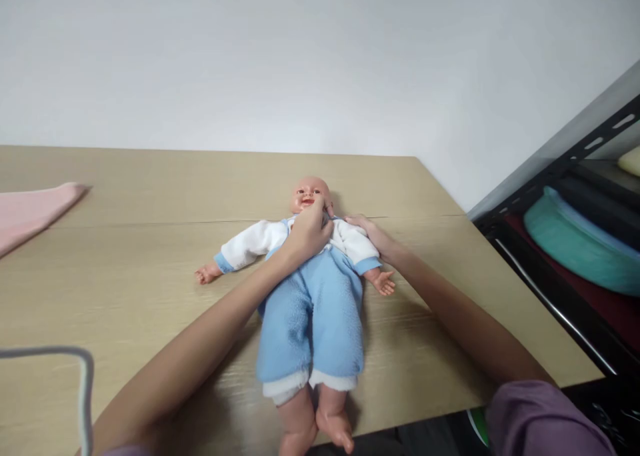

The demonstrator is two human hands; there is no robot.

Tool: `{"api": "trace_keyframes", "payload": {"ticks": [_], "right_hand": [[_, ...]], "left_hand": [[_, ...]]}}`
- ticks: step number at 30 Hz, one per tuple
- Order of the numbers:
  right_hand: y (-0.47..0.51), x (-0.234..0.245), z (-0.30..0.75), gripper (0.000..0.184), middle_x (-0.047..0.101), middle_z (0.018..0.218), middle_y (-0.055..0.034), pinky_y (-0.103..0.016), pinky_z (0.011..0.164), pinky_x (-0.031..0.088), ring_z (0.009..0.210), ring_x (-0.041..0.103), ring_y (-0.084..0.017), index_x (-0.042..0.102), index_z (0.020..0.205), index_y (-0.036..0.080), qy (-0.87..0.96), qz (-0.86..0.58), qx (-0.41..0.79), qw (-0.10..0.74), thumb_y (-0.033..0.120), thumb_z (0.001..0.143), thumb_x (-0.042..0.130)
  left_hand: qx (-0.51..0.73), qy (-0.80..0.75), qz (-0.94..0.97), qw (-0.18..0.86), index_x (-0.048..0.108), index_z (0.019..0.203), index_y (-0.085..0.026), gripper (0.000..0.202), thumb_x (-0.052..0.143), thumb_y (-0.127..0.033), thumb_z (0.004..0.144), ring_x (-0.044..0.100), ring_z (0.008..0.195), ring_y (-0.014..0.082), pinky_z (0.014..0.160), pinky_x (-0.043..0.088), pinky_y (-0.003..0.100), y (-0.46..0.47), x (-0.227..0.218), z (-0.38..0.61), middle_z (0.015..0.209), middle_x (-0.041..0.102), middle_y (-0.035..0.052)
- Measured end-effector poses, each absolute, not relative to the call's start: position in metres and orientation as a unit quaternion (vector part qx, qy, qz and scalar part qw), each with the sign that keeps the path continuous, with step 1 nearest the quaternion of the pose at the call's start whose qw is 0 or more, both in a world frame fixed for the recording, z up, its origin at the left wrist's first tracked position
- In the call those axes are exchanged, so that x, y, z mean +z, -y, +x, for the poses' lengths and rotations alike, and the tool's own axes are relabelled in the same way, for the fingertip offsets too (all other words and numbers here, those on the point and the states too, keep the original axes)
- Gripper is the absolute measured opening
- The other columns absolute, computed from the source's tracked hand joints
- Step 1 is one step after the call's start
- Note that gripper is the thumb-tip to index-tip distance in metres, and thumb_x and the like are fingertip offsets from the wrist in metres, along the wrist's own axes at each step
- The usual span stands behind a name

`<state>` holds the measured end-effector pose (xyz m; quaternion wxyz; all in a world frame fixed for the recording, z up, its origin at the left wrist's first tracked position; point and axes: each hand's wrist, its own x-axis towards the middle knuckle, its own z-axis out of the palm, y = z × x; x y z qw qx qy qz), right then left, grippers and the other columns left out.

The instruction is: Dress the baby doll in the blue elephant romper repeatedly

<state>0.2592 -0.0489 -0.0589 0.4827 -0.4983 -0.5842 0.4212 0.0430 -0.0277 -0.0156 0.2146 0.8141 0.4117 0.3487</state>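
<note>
A baby doll lies on its back on the wooden table, head toward the wall and feet toward me. It wears a white top with blue cuffs and fluffy light blue overalls. My left hand reaches over its chest, fingers closed at the collar just below the chin; the fingertips are partly hidden. Against the shoulder on the right side of the view, my right hand curls round the white sleeve, its thumb out of sight. Both doll arms are spread outward.
Pink cloth lies at the table's left. A grey bent rod or cable rises at the lower left. On the right, a black metal rack holds a teal item. A white wall stands behind the table.
</note>
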Motion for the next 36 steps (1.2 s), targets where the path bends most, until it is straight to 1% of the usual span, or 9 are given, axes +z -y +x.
{"api": "trace_keyframes", "payload": {"ticks": [4,10,14,19,24,27,31,33,36], "right_hand": [[0.084,-0.024,0.295,0.080,0.077,0.145,-0.0081,-0.045,0.098,0.068,0.123,0.077,-0.032,0.067,0.152,0.032,0.680,-0.485,0.439,0.330,0.047,0.080,0.097],[0.093,0.003,0.358,0.060,0.079,0.145,-0.0082,-0.054,0.109,0.060,0.126,0.076,-0.040,0.079,0.142,0.031,0.767,-0.547,0.264,0.206,0.055,0.089,0.089],[0.082,-0.016,0.370,0.058,0.081,0.138,-0.0103,-0.052,0.101,0.062,0.112,0.077,-0.035,0.078,0.142,0.030,0.773,-0.544,0.247,0.215,0.060,0.094,0.083],[0.099,-0.024,0.345,0.048,0.073,0.144,-0.0158,-0.063,0.123,0.045,0.135,0.066,-0.041,0.074,0.138,0.025,0.799,-0.494,0.077,0.333,0.047,0.095,0.081],[0.131,-0.015,0.294,0.022,0.076,0.127,-0.0106,-0.055,0.112,0.050,0.125,0.066,-0.037,0.074,0.122,0.031,0.854,-0.416,0.161,0.266,0.044,0.105,0.070],[0.135,-0.024,0.277,0.023,0.074,0.118,-0.0095,-0.050,0.108,0.051,0.117,0.065,-0.033,0.071,0.114,0.029,0.820,-0.416,0.261,0.295,0.049,0.108,0.064],[0.123,-0.045,0.272,0.030,0.066,0.095,-0.0014,-0.040,0.091,0.055,0.093,0.063,-0.025,0.061,0.100,0.028,0.675,-0.429,0.447,0.400,0.057,0.108,0.058],[0.120,-0.052,0.270,0.028,0.063,0.091,-0.0001,-0.037,0.087,0.054,0.089,0.062,-0.023,0.061,0.101,0.029,0.654,-0.446,0.446,0.418,0.056,0.105,0.063],[0.121,-0.057,0.267,0.019,0.064,0.092,-0.0025,-0.039,0.089,0.052,0.090,0.061,-0.025,0.063,0.102,0.028,0.724,-0.484,0.306,0.385,0.047,0.106,0.065]], "left_hand": [[0.341,-0.402,0.824,0.206,0.052,0.102,-0.025,0.026,0.053,-0.005,0.086,0.068,0.085,0.0247,0.074,0.046,0.036,0.027,-0.015,0.044,0.090,0.070,0.0044],[0.326,-0.407,0.831,0.193,0.054,0.106,-0.024,0.023,0.055,-0.007,0.091,0.066,0.082,0.0238,0.072,0.043,0.035,0.029,-0.014,0.042,0.094,0.071,0.0046],[0.318,-0.404,0.837,0.187,0.055,0.109,-0.023,0.019,0.056,-0.011,0.095,0.064,0.079,0.0229,0.073,0.044,0.035,0.030,-0.014,0.041,0.092,0.070,0.0036],[0.310,-0.384,0.860,0.132,0.058,0.115,-0.020,0.012,0.057,-0.025,0.104,0.067,0.104,0.0300,0.093,0.052,0.043,0.037,-0.006,0.040,0.116,0.069,0.0144],[0.253,-0.267,0.925,0.091,0.068,0.118,-0.022,0.025,0.058,-0.042,0.108,0.058,0.126,0.0357,0.117,0.044,0.054,0.052,0.014,0.031,0.129,0.067,0.0151],[0.189,-0.229,0.949,0.108,0.071,0.109,-0.022,0.034,0.055,-0.053,0.109,0.060,0.120,0.0361,0.113,0.044,0.054,0.058,0.019,0.029,0.120,0.072,0.0135],[0.177,-0.234,0.943,0.156,0.065,0.101,-0.022,0.029,0.055,-0.049,0.108,0.064,0.108,0.0332,0.103,0.046,0.050,0.057,0.014,0.033,0.108,0.073,0.0113],[0.200,-0.265,0.923,0.196,0.059,0.100,-0.023,0.021,0.057,-0.044,0.105,0.065,0.098,0.0300,0.093,0.048,0.045,0.054,0.008,0.036,0.101,0.071,0.0087],[0.236,-0.304,0.892,0.237,0.051,0.101,-0.026,0.008,0.056,-0.031,0.100,0.063,0.082,0.0250,0.080,0.047,0.039,0.051,0.001,0.038,0.090,0.066,0.0035]]}}
